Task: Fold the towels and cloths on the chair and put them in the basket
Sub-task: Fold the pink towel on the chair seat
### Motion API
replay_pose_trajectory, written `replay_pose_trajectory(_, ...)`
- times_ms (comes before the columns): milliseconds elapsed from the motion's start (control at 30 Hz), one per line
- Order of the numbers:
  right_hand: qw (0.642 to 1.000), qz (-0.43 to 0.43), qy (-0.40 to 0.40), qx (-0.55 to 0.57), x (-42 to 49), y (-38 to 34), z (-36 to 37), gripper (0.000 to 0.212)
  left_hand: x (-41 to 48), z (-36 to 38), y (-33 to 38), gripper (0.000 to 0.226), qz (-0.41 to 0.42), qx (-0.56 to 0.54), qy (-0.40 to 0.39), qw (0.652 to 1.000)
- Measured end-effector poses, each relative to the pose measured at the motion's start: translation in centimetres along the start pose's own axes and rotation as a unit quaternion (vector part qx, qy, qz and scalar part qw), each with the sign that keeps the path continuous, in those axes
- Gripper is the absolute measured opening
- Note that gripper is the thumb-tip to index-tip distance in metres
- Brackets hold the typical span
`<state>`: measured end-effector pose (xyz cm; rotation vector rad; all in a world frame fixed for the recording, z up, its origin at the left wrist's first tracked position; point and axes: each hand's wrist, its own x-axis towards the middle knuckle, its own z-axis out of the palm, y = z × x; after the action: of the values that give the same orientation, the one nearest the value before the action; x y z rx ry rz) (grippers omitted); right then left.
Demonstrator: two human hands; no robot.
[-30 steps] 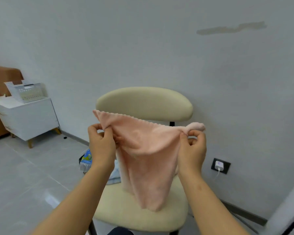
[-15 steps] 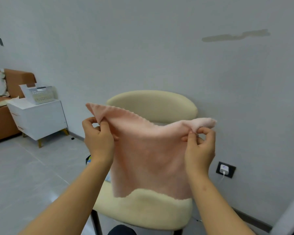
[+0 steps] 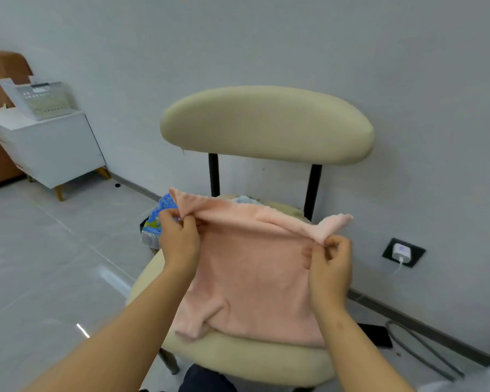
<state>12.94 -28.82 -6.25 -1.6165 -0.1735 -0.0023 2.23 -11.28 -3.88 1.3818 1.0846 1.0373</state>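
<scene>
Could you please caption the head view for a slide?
The left hand and right hand pinch the top corners of a pink towel, its lower part resting on the cream chair.

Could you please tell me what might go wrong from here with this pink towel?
1. The towel has a bunched lower left corner; folding over it would likely give a crooked fold.
2. Its lower edge lies near the rounded front of the chair, so it may slide off when the left hand and right hand release the top corners.
3. Other cloths behind it could get caught in the fold.
</scene>
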Motion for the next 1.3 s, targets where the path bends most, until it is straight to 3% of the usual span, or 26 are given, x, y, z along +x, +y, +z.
replay_pose_trajectory(67, 1.000, -0.010, -0.013, 0.010, 1.6, 0.2, 1.0, 0.026, 1.4, 1.3, -0.3, 0.003, 0.016, -0.006, 0.002, 1.000)
replay_pose_trajectory(133, 0.998, -0.001, -0.062, 0.023, 3.0, 0.5, 2.1, 0.027, 2.9, 2.7, -1.0, 0.023, 0.014, -0.001, -0.040, 0.999)
replay_pose_trajectory(233, 0.980, 0.054, -0.185, -0.038, 4.3, 1.7, 3.0, 0.065, 4.1, 3.9, -3.0, 0.071, 0.020, 0.110, -0.160, 0.981)
replay_pose_trajectory(300, 0.967, 0.076, -0.230, -0.078, 4.5, 2.7, 3.2, 0.074, 4.2, 4.1, -4.2, 0.079, 0.074, 0.179, -0.210, 0.958)
replay_pose_trajectory(467, 0.963, 0.066, -0.218, -0.143, 3.5, 4.9, 2.7, 0.055, 3.4, 3.2, -6.5, 0.056, 0.195, 0.380, -0.226, 0.876)
replay_pose_trajectory(600, 0.955, 0.009, -0.205, -0.213, 0.9, 5.4, 1.2, 0.023, 0.6, 1.3, -7.5, 0.041, 0.298, 0.410, -0.205, 0.837)
replay_pose_trajectory(667, 0.949, -0.010, -0.205, -0.238, -0.6, 5.3, 0.3, 0.018, -1.3, 0.0, -8.0, 0.035, 0.345, 0.417, -0.189, 0.819)
replay_pose_trajectory(800, 0.934, 0.015, -0.279, -0.222, -4.0, 5.4, -1.7, 0.023, -5.4, -2.5, -9.7, 0.014, 0.325, 0.392, -0.258, 0.821)
replay_pose_trajectory(900, 0.906, 0.009, -0.323, -0.273, -5.7, 6.1, -2.5, 0.021, -6.7, -3.7, -11.3, 0.006, 0.367, 0.389, -0.300, 0.790)
replay_pose_trajectory(1033, 0.902, -0.049, -0.299, -0.309, -5.2, 6.7, -2.7, 0.006, -6.1, -4.1, -12.2, 0.012, 0.399, 0.414, -0.309, 0.757)
replay_pose_trajectory(1200, 0.886, -0.101, -0.298, -0.339, -3.5, 6.4, -2.3, 0.023, -5.4, -3.4, -11.9, 0.032, 0.356, 0.480, -0.300, 0.743)
replay_pose_trajectory(1300, 0.861, -0.135, -0.312, -0.379, -2.7, 6.6, -1.6, 0.034, -4.8, -2.5, -11.7, 0.031, 0.350, 0.522, -0.282, 0.725)
